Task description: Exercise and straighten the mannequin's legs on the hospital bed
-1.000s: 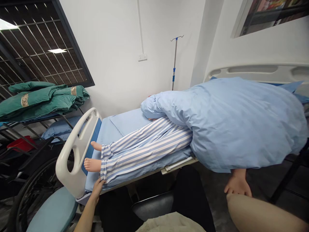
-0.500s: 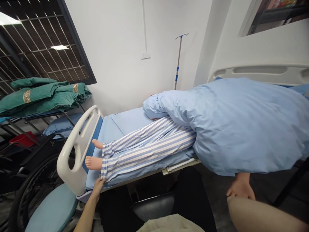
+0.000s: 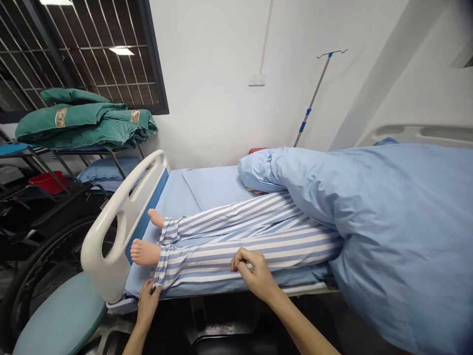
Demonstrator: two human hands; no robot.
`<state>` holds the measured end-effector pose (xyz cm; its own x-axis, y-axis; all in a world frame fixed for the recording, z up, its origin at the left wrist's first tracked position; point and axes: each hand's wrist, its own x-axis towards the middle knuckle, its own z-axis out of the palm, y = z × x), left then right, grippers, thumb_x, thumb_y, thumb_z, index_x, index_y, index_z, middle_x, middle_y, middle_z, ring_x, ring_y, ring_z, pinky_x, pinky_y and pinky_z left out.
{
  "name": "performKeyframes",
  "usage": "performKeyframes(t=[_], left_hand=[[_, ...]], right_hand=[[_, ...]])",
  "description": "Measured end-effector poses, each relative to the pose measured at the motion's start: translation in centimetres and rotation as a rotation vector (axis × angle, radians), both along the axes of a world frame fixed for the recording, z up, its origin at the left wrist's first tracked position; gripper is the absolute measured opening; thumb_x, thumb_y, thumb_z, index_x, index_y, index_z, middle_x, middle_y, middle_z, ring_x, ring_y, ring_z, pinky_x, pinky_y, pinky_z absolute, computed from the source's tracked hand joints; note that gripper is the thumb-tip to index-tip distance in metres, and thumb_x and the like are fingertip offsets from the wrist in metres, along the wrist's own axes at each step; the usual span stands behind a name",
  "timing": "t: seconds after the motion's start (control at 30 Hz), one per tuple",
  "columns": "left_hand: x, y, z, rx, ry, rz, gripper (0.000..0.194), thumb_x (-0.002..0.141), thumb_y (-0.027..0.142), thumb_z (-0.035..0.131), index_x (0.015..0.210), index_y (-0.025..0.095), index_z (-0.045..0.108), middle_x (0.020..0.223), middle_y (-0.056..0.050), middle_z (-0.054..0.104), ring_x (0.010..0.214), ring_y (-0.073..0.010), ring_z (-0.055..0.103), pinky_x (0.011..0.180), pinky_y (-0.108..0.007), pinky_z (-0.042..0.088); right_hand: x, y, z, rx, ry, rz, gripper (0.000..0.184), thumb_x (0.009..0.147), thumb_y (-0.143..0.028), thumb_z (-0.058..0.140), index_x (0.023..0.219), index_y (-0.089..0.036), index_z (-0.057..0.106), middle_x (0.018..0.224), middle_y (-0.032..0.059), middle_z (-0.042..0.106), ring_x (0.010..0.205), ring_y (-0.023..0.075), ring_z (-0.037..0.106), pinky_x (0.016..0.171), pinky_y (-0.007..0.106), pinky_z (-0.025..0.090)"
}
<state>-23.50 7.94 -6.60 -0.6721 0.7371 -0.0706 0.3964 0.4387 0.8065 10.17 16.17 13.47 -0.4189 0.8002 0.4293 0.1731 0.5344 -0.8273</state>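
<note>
Our left hand is closed on the cuff of the nearer trouser leg, at the near edge of the bed by the foot end. Our right hand pinches the blue-and-white striped cloth of the same trouser leg further up, also near that edge. The dummy lies on the bed with its bare feet just short of the white footboard. A bunched blue quilt covers it from the thighs up and hangs over the near side.

Beyond the footboard, green quilts lie on a metal rack above a red basin. A wheelchair stands at the near left corner. A drip stand stands against the wall past the far side.
</note>
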Motion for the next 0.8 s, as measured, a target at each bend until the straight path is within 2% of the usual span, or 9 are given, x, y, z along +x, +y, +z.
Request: performKeyframes(t=[0.1, 0.17, 0.27, 0.37, 0.47, 0.57, 0.63, 0.7, 0.8], left_hand=[[-0.8, -0.7, 0.0, -0.006, -0.102, 0.119, 0.041, 0.064, 0.048, 0.047, 0.086, 0.017, 0.062, 0.096, -0.009, 0.066, 0.099, -0.0302, 0.058, 0.09, -0.038, 0.044], [-1.0, -1.5, 0.4, -0.064, -0.06, 0.251, 0.042, 0.065, 0.049, 0.046, 0.091, 0.018, 0.058, 0.094, -0.01, 0.065, 0.093, -0.0296, 0.059, 0.087, -0.04, 0.045], [-0.3, -2.4, 1.8, -0.048, 0.148, 0.345, 0.041, 0.064, 0.046, 0.046, 0.094, 0.02, 0.053, 0.095, -0.01, 0.06, 0.088, -0.0286, 0.058, 0.086, -0.042, 0.045], [1.7, -1.3, 4.2, 0.059, 0.26, 0.278, 0.032, 0.065, 0.043, 0.043, 0.087, 0.022, 0.054, 0.091, -0.008, 0.059, 0.086, -0.0272, 0.056, 0.085, -0.041, 0.044], [3.6, 2.2, 7.0, 0.203, 0.223, 0.108, 0.024, 0.069, 0.041, 0.045, 0.081, 0.023, 0.056, 0.089, -0.006, 0.061, 0.089, -0.0251, 0.056, 0.084, -0.036, 0.044], [4.2, 7.1, 8.9, 0.28, 0.095, -0.002, 0.029, 0.071, 0.04, 0.049, 0.092, 0.021, 0.057, 0.097, -0.006, 0.061, 0.094, -0.0243, 0.057, 0.086, -0.036, 0.045], [3.9, 10.1, 9.5, 0.315, -0.02, 0.041, 0.038, 0.072, 0.039, 0.05, 0.104, 0.019, 0.051, 0.107, -0.008, 0.058, 0.097, -0.0239, 0.056, 0.086, -0.038, 0.047], [3.5, 12.5, 9.6, 0.324, -0.055, 0.086, 0.041, 0.073, 0.038, 0.05, 0.11, 0.019, 0.048, 0.113, -0.009, 0.054, 0.1, -0.0234, 0.055, 0.086, -0.039, 0.047], [3.0, 15.3, 9.0, 0.312, 0.048, -0.043, 0.032, 0.074, 0.033, 0.048, 0.103, 0.02, 0.052, 0.109, -0.008, 0.053, 0.101, -0.0224, 0.053, 0.092, -0.041, 0.044]], right_hand=[[-1.5, 3.1, -3.9, -0.12, -0.069, 0.004, 0.025, 0.074, -0.01, 0.037, 0.061, -0.018, 0.056, 0.064, 0.0009, 0.062, 0.063, 0.013, 0.058, 0.062, 0.023, 0.043], [-2.5, 4.5, -5.4, -0.155, -0.154, 0.021, 0.027, 0.075, -0.012, 0.037, 0.063, -0.018, 0.059, 0.064, 0.0007, 0.063, 0.063, 0.0131, 0.057, 0.062, 0.023, 0.041], [-4.4, 6.3, -6.4, -0.196, -0.258, 0.056, 0.022, 0.077, -0.015, 0.042, 0.067, -0.019, 0.061, 0.065, -0.0003, 0.062, 0.06, 0.0124, 0.054, 0.059, 0.022, 0.039], [-6.7, 8.4, -6.7, -0.179, -0.335, 0.061, 0.015, 0.076, -0.017, 0.046, 0.073, -0.019, 0.06, 0.069, 0.0, 0.062, 0.066, 0.0132, 0.056, 0.062, 0.022, 0.04], [-9.6, 10.8, -6.9, -0.11, -0.442, 0.056, 0.016, 0.074, -0.018, 0.049, 0.085, -0.018, 0.061, 0.083, 0.0029, 0.064, 0.08, 0.0168, 0.057, 0.07, 0.025, 0.041], [-13.0, 13.1, -7.2, -0.022, -0.568, 0.091, 0.031, 0.073, -0.021, 0.053, 0.103, -0.016, 0.059, 0.102, 0.0078, 0.062, 0.095, 0.0219, 0.055, 0.082, 0.031, 0.042], [-15.4, 14.6, -7.5, 0.064, -0.647, 0.107, 0.04, 0.073, -0.023, 0.055, 0.112, -0.014, 0.055, 0.109, 0.0109, 0.059, 0.101, 0.0244, 0.052, 0.087, 0.034, 0.041], [-17.7, 16.2, -7.9, 0.161, -0.72, 0.107, 0.043, 0.073, -0.024, 0.056, 0.115, -0.013, 0.053, 0.111, 0.0127, 0.057, 0.104, 0.0258, 0.05, 0.088, 0.036, 0.041], [-20.5, 18.6, -8.8, 0.26, -0.834, 0.09, 0.047, 0.071, -0.029, 0.063, 0.113, -0.013, 0.053, 0.112, 0.0143, 0.055, 0.108, 0.028, 0.047, 0.088, 0.039, 0.041]])
